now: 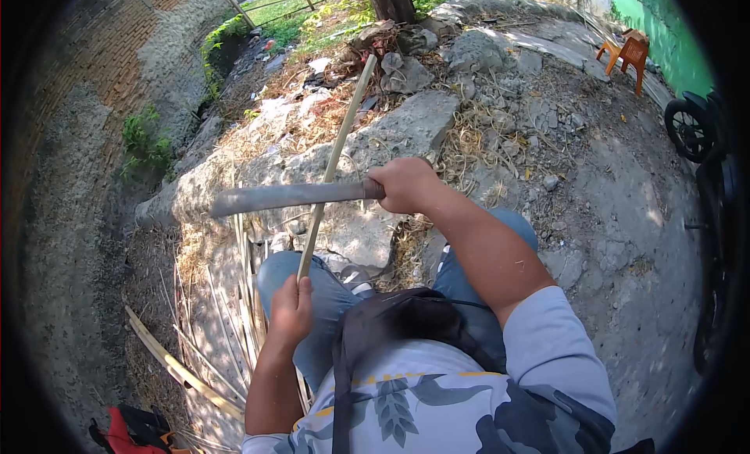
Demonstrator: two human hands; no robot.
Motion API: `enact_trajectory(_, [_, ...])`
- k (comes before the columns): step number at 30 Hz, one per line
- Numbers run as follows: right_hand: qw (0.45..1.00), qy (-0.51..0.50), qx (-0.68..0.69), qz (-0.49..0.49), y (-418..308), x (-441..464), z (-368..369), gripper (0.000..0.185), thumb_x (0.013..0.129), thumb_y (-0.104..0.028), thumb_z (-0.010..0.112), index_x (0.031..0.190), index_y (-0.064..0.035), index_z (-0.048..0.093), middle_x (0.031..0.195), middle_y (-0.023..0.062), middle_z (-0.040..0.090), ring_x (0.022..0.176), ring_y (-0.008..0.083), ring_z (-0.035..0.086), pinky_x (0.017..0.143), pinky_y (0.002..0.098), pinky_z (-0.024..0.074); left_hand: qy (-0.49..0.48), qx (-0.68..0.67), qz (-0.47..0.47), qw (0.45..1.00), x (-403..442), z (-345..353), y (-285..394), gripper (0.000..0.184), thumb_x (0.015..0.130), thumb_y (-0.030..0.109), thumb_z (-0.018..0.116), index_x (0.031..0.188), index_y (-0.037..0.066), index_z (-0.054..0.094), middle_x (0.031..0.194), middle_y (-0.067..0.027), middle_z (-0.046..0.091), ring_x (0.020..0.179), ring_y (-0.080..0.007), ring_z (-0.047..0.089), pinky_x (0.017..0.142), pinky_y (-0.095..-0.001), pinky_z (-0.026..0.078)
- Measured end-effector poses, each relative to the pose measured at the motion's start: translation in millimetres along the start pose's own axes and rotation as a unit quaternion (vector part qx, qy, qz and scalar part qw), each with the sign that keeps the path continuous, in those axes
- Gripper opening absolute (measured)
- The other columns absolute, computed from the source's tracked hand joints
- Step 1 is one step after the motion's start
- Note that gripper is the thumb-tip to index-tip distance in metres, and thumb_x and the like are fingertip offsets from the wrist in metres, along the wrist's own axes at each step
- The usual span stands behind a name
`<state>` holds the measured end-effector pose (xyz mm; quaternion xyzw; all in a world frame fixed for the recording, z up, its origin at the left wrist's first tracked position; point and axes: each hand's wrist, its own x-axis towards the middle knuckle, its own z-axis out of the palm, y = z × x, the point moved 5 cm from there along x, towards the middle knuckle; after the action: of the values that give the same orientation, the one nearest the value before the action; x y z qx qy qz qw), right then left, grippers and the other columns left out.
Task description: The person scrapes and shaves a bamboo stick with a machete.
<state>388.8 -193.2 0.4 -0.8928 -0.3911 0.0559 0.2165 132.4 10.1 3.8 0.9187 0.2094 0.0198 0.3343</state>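
My right hand [405, 186] is wrapped round the handle of a machete [289, 197], whose broad grey blade points left. The blade crosses a long, pale bamboo strip [341, 141] near its middle; whether the two touch I cannot tell. Low on that strip, my left hand [291, 309] grips it just above my left knee, and the strip slants up and away to the right. The lower end of the strip is hidden by my left hand.
Several thin bamboo strips [226, 321] lie on the ground to my left, with a wider split bamboo piece [183, 368] beside them. Rocks [406, 126] and dry shavings [480, 145] are ahead. An orange plastic chair [631, 57] and a motorcycle [691, 130] stand at right.
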Motion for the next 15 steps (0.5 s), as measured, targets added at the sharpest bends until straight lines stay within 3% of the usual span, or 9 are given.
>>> enact_trajectory(2, [0.993, 0.036, 0.054, 0.101, 35, 6, -12, 0.021, 0.079, -0.021, 0.072, 0.099, -0.0141, 0.072, 0.091, 0.0142, 0.074, 0.092, 0.0358, 0.073, 0.08, 0.0476, 0.0569, 0.002, -0.02, 0.007, 1.0, -9, -2, -6, 0.04, 0.111, 0.033, 0.051, 0.097, -0.003, 0.063, 0.075, -0.0204, 0.066, 0.068, -0.0343, 0.064, 0.065, -0.0451, 0.047])
enact_trajectory(5, [0.973, 0.011, 0.134, 0.187, 63, 6, -17, 0.022, 0.081, -0.021, 0.071, 0.102, -0.0134, 0.073, 0.1, 0.013, 0.075, 0.1, 0.0342, 0.072, 0.087, 0.0487, 0.0566, -0.012, 0.011, 0.009, 1.0, -16, -7, -14, 0.039, 0.111, 0.032, 0.052, 0.098, -0.002, 0.063, 0.074, -0.0198, 0.064, 0.067, -0.0315, 0.062, 0.065, -0.0435, 0.047])
enact_trajectory(11, [0.997, -0.049, 0.056, 0.01, 1, -5, 3, 0.022, 0.079, -0.025, 0.074, 0.098, -0.0133, 0.074, 0.093, 0.013, 0.075, 0.092, 0.0357, 0.073, 0.081, 0.0486, 0.0575, -0.029, -0.087, -0.026, 0.995, -11, 4, -23, 0.034, 0.109, 0.031, 0.059, 0.099, -0.001, 0.065, 0.075, -0.0068, 0.063, 0.07, -0.0126, 0.056, 0.063, -0.0343, 0.045])
enact_trajectory(15, [0.988, -0.068, -0.066, -0.118, -49, -13, 12, 0.018, 0.076, -0.028, 0.076, 0.087, -0.0148, 0.071, 0.082, 0.0112, 0.073, 0.085, 0.0355, 0.073, 0.076, 0.0495, 0.0576, -0.084, -0.196, -0.059, 0.975, -13, 13, -18, 0.026, 0.103, 0.027, 0.07, 0.103, 0.001, 0.064, 0.08, 0.0018, 0.06, 0.072, -0.0069, 0.053, 0.063, -0.0283, 0.044])
